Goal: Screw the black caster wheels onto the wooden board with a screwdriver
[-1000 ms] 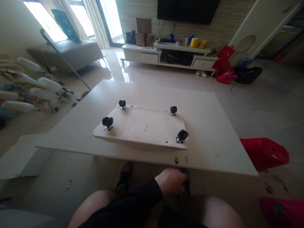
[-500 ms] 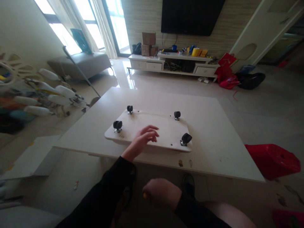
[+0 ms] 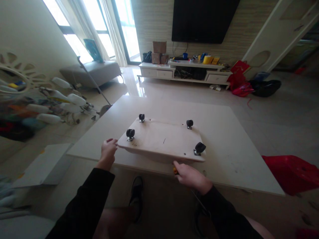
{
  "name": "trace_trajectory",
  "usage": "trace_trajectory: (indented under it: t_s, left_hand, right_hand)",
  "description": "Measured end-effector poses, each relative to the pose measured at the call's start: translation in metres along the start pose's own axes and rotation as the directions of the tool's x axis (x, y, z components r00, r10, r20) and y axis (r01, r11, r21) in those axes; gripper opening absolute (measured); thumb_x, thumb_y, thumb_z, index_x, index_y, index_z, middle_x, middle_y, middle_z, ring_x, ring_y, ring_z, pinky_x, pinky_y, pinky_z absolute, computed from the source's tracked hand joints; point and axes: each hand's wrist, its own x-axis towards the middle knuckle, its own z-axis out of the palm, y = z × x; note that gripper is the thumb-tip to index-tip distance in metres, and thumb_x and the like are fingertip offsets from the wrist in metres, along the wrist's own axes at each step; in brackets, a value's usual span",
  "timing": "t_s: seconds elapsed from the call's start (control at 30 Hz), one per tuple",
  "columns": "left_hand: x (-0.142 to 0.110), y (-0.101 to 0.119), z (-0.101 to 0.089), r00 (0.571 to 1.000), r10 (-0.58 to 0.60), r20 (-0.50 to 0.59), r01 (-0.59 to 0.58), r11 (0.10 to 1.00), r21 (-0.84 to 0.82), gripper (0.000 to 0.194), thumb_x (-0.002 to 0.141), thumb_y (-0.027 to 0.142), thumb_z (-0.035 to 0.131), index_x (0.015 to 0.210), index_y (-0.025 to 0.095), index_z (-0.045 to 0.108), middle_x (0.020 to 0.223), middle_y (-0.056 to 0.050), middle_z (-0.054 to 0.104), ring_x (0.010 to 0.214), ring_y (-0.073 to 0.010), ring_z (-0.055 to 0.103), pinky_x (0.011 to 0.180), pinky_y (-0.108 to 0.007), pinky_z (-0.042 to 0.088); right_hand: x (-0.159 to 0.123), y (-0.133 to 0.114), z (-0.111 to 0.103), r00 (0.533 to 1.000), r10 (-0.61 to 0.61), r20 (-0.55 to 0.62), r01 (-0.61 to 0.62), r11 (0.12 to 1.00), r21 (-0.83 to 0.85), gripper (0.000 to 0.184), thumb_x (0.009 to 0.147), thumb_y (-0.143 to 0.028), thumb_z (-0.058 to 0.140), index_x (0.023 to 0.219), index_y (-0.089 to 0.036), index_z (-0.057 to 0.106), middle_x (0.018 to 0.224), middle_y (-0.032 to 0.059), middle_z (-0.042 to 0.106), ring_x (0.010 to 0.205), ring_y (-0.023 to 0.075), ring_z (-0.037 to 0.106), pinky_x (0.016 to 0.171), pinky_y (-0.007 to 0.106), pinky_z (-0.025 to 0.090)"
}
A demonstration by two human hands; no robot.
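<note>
A pale board (image 3: 159,136) with rounded corners lies underside up on the white table (image 3: 221,139), its near edge close to the table's front edge. Black casters (image 3: 130,133) stand up near its corners, the near right caster (image 3: 199,148) tilted to the right. My left hand (image 3: 108,151) pinches the board's near left corner. My right hand (image 3: 190,175) is closed around a screwdriver, whose orange-yellow handle end (image 3: 175,171) peeks out, with a thin shaft apparently below the hand. Its fingers are at the board's near edge; whether they touch it I cannot tell.
To the right of the table stands a red stool (image 3: 290,172). A white box (image 3: 46,166) is on the floor at left, near a heap of white-padded parts (image 3: 69,99). Beyond the table are a low TV cabinet (image 3: 159,72) and a grey bench (image 3: 92,73).
My left hand has moved from above the board to its near left corner and taken hold there. My right hand has risen with the screwdriver to the board's near edge. The view has shifted slightly.
</note>
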Motion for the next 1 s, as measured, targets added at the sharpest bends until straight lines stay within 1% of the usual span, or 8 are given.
trace_trajectory:
  t_s: [0.1, 0.2, 0.3, 0.47, 0.6, 0.7, 0.87, 1.0]
  left_hand:
    - [-0.003, -0.003, 0.000, 0.979, -0.183, 0.093, 0.185, 0.983, -0.015, 0.013, 0.092, 0.005, 0.060, 0.095, 0.017, 0.054, 0.082, -0.002, 0.064, 0.069, -0.0144, 0.064, 0.077, -0.033, 0.058]
    - [-0.007, -0.003, 0.001, 0.957, -0.245, 0.155, 0.254, 0.966, -0.041, 0.009, 0.096, 0.006, 0.060, 0.097, 0.015, 0.058, 0.085, -0.002, 0.065, 0.072, -0.0133, 0.066, 0.080, -0.030, 0.060]
    - [-0.008, -0.005, 0.001, 0.957, -0.234, 0.173, 0.244, 0.969, -0.037, 0.009, 0.095, 0.004, 0.063, 0.096, 0.013, 0.062, 0.089, -0.004, 0.067, 0.075, -0.0129, 0.065, 0.081, -0.029, 0.062]
    - [-0.002, -0.011, 0.002, 0.965, -0.215, 0.153, 0.223, 0.974, -0.039, 0.009, 0.096, 0.005, 0.063, 0.092, 0.013, 0.064, 0.093, -0.006, 0.068, 0.078, -0.0126, 0.064, 0.082, -0.030, 0.065]
    - [0.001, -0.015, 0.003, 0.965, -0.209, 0.157, 0.219, 0.975, -0.048, 0.008, 0.096, 0.006, 0.063, 0.093, 0.013, 0.065, 0.094, -0.007, 0.068, 0.079, -0.0131, 0.065, 0.079, -0.027, 0.064]
    - [0.003, -0.016, 0.004, 0.966, -0.215, 0.146, 0.223, 0.974, -0.046, 0.007, 0.095, 0.007, 0.062, 0.093, 0.013, 0.065, 0.094, -0.007, 0.068, 0.078, -0.0128, 0.064, 0.077, -0.026, 0.062]
    - [0.003, -0.018, 0.005, 0.967, -0.223, 0.120, 0.230, 0.972, -0.046, 0.005, 0.096, 0.010, 0.063, 0.095, 0.014, 0.065, 0.094, -0.006, 0.067, 0.077, -0.0128, 0.063, 0.072, -0.024, 0.057]
    - [-0.003, -0.017, 0.007, 0.960, -0.251, 0.126, 0.259, 0.965, -0.047, 0.007, 0.096, 0.008, 0.063, 0.096, 0.015, 0.064, 0.091, -0.006, 0.066, 0.074, -0.0132, 0.063, 0.067, -0.023, 0.053]
  right_hand:
    - [0.003, 0.002, -0.007, 0.999, 0.028, -0.026, -0.027, 0.999, 0.022, 0.058, 0.100, -0.026, 0.054, 0.155, -0.009, 0.047, 0.138, 0.0281, 0.069, 0.128, 0.0358, 0.069, 0.102, 0.041, 0.049]
    - [0.004, 0.001, -0.011, 1.000, 0.027, -0.016, -0.026, 0.998, 0.054, 0.056, 0.100, -0.027, 0.057, 0.153, -0.010, 0.049, 0.139, 0.0271, 0.069, 0.130, 0.0353, 0.067, 0.105, 0.040, 0.048]
    - [0.003, -0.001, -0.014, 1.000, 0.016, -0.009, -0.015, 0.995, 0.096, 0.053, 0.100, -0.028, 0.059, 0.150, -0.011, 0.052, 0.139, 0.0253, 0.069, 0.132, 0.0333, 0.066, 0.107, 0.038, 0.047]
    - [0.001, -0.003, -0.022, 1.000, -0.013, -0.020, 0.016, 0.986, 0.168, 0.049, 0.099, -0.025, 0.060, 0.145, -0.011, 0.055, 0.142, 0.0241, 0.068, 0.138, 0.0325, 0.062, 0.112, 0.038, 0.045]
    - [0.002, -0.002, -0.024, 0.998, -0.038, -0.040, 0.046, 0.977, 0.210, 0.038, 0.098, -0.025, 0.062, 0.134, -0.012, 0.061, 0.138, 0.0212, 0.070, 0.133, 0.0323, 0.065, 0.113, 0.039, 0.046]
    - [0.004, 0.000, -0.022, 0.997, -0.047, -0.059, 0.059, 0.970, 0.235, 0.033, 0.098, -0.025, 0.061, 0.130, -0.014, 0.062, 0.136, 0.0196, 0.070, 0.132, 0.0315, 0.064, 0.112, 0.039, 0.046]
    - [0.006, 0.003, -0.017, 0.994, -0.056, -0.096, 0.080, 0.962, 0.262, 0.023, 0.098, -0.025, 0.062, 0.120, -0.018, 0.062, 0.128, 0.0148, 0.072, 0.121, 0.0269, 0.066, 0.106, 0.034, 0.046]
    - [0.014, 0.007, -0.016, 0.987, 0.024, -0.158, 0.018, 0.966, 0.257, 0.014, 0.100, -0.026, 0.057, 0.111, -0.017, 0.058, 0.121, 0.0159, 0.072, 0.112, 0.0260, 0.066, 0.098, 0.033, 0.044]
